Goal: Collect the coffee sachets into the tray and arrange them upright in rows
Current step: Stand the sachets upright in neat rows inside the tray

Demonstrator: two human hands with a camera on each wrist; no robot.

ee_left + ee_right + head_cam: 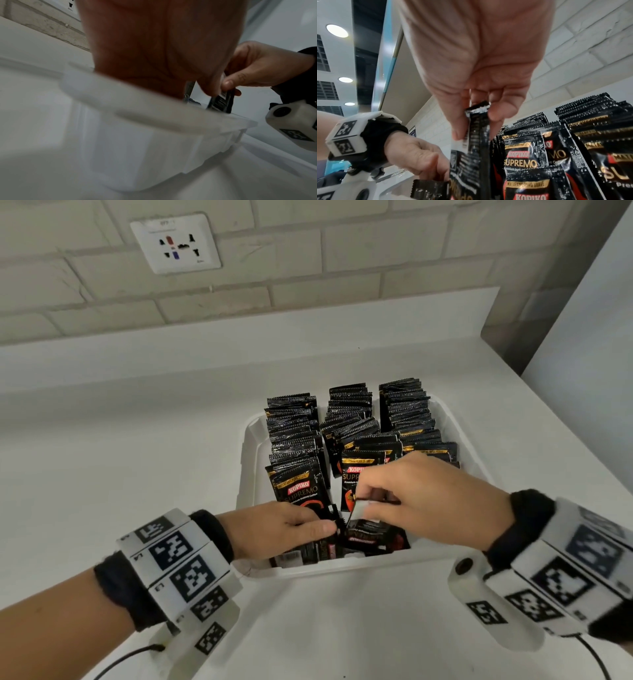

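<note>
A white tray [247, 460] on the counter holds black Kopiko coffee sachets [295, 436] standing upright in three rows. At the tray's near end a few sachets [371, 537] lie flat. My right hand [359, 503] is over them and pinches one sachet [478, 129] by its top edge between thumb and fingers, so it hangs upright. My left hand [327, 527] reaches in at the near left corner, its fingers curled on another sachet [429, 189]. In the left wrist view my palm hides most of the tray rim [154, 116]; the right hand [229, 86] with its sachet [221, 102] shows beyond.
The tray sits close to the white counter's right side, by a pale wall panel [585, 364]. A brick wall with a socket plate [176, 242] rises behind the counter. Bare counter [120, 457] lies left of the tray and in front of it.
</note>
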